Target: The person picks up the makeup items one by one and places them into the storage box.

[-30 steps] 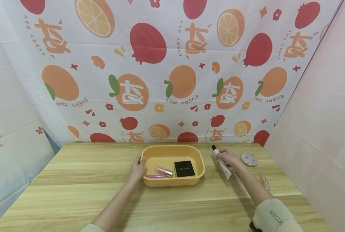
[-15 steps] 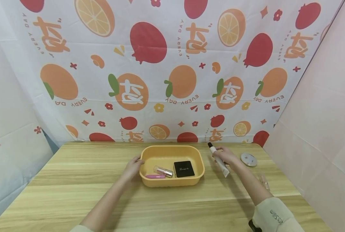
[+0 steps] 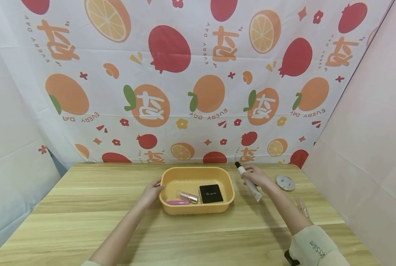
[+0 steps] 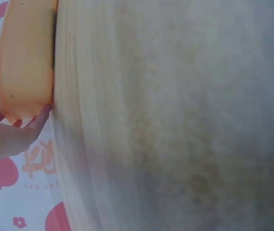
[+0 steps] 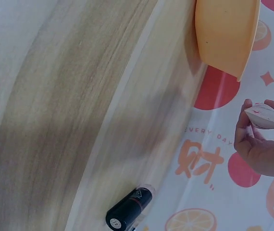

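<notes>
My left hand (image 3: 150, 194) grips the left end of a yellow plastic basin (image 3: 198, 210), thumb over the rim and fingers outside. In the left wrist view its fingers lie along the basin's end wall (image 4: 26, 62). Inside the basin are a pink pen-like stick (image 3: 178, 202), a lipstick (image 3: 188, 197) and a black square compact (image 3: 211, 194). To the right of the basin, my right hand (image 3: 257, 176) holds a white squeeze tube (image 3: 251, 185) with a black cap, tilted and raised over the table. The right wrist view shows the tube's flat crimped end (image 5: 266, 118).
A round silvery compact (image 3: 285, 183) and a clear lipstick-like tube (image 3: 303, 208) lie on the wooden table (image 3: 84, 214) at the right. The right wrist view also shows a black cylinder (image 5: 130, 208) on the table. A fruit-print cloth (image 3: 198, 96) hangs behind.
My right hand has moved the white tube slightly left, toward the basin. The left hand has shifted a little outward on the basin's left end, its thumb still over the rim.
</notes>
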The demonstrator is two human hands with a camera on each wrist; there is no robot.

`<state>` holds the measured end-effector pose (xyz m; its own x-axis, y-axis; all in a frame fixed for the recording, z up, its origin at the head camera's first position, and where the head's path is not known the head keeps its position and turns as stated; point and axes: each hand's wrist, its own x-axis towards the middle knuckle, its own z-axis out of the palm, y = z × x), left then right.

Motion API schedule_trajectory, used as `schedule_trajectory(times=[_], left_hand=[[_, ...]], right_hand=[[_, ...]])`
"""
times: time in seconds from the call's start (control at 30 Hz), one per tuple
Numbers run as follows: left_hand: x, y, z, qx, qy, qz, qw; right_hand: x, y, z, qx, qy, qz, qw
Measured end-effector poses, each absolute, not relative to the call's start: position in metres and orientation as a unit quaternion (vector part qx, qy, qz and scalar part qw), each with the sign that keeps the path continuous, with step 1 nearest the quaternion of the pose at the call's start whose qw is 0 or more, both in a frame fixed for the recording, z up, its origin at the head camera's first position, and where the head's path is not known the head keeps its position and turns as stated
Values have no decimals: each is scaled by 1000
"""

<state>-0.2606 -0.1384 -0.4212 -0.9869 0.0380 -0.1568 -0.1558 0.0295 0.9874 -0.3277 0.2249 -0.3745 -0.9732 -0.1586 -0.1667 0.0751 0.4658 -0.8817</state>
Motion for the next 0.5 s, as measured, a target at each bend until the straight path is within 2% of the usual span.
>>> schedule_trajectory(times=[0.5], left_hand=[[-255, -140, -423, -20, 715, 694, 78]], right_hand=[[-323, 215, -364, -47, 850, -511, 117]])
